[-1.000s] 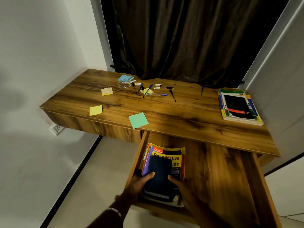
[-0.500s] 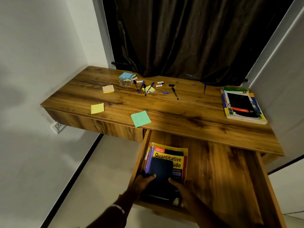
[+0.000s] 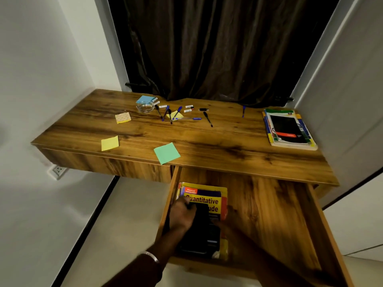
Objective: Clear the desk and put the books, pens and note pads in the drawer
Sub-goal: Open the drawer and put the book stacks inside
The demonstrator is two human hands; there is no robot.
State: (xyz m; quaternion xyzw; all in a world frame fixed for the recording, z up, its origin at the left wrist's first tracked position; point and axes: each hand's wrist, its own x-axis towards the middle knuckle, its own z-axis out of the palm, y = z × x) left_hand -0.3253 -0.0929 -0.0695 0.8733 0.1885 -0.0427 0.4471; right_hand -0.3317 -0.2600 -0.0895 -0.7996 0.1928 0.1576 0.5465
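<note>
The drawer (image 3: 323, 224) under the desk's right half stands pulled out. At its left end lies a yellow "Quantitative" book (image 3: 209, 195) with a dark book (image 3: 203, 233) on top. My left hand (image 3: 182, 216) grips the dark book's far left corner. My right hand (image 3: 226, 219), deep in shadow, holds the book's right edge. On the desk (image 3: 228, 146) lie several pens (image 3: 180, 118), a lone blue pen (image 3: 243, 111), green (image 3: 166, 153), yellow (image 3: 109, 143), patterned (image 3: 123, 117) and blue (image 3: 145, 99) note pads, and a stack of books (image 3: 289, 129) at the far right.
A small glass bowl (image 3: 145, 108) sits beside the blue pad. A dark curtain (image 3: 207, 48) hangs behind the desk, with white walls on both sides. The drawer's right half shows bare wood (image 3: 269, 214). A wall socket (image 3: 58, 170) sits low on the left.
Both hands slid the dark book farther into the drawer over the yellow book. My left hand moved up to the book's far left corner.
</note>
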